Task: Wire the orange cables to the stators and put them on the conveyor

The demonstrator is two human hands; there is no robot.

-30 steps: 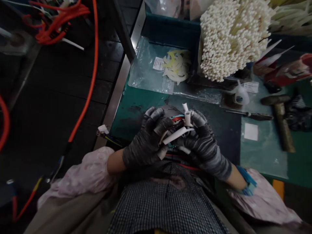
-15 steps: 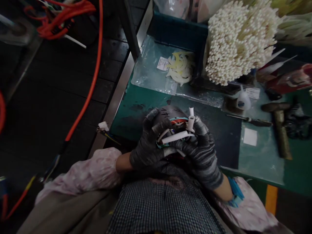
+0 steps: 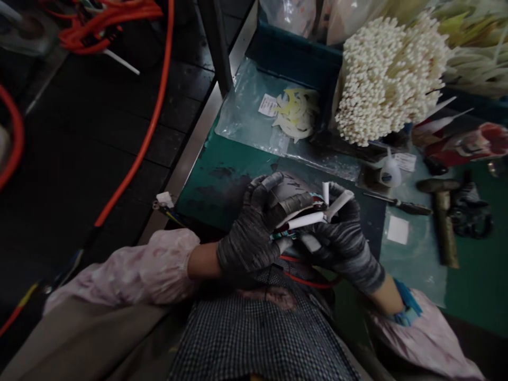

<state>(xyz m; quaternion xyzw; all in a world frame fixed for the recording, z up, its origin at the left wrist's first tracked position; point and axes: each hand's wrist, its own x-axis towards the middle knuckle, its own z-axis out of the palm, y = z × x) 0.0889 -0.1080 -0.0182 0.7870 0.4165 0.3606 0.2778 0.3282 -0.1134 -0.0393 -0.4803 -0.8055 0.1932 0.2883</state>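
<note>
A grey cylindrical motor stator (image 3: 291,188), with dark handwriting on its side and coloured wires at its open end, is held above the near edge of the bench. My left hand (image 3: 254,233), in a grey-striped glove with taped fingers, wraps around its left side. Several white sleeves (image 3: 305,220) stick out over the wires at the end facing me. Gloved likewise, my right hand (image 3: 349,243) closes about the sleeved wires at the stator's right side; its fingertips are partly hidden behind the sleeves. Red wire (image 3: 313,283) loops below the hands.
On the green bench (image 3: 222,159) lie a bag of pale curved pieces (image 3: 297,114), a hammer (image 3: 444,222), a screwdriver (image 3: 408,205) and a small white bottle (image 3: 391,172). A bundle of thin white tubes (image 3: 389,79) stands behind. An orange cable (image 3: 148,137) hangs at left.
My right hand has shifted right, and the sleeves beside it tilt further right. The stator has turned and moved slightly right with my left hand. Red wire now shows below.
</note>
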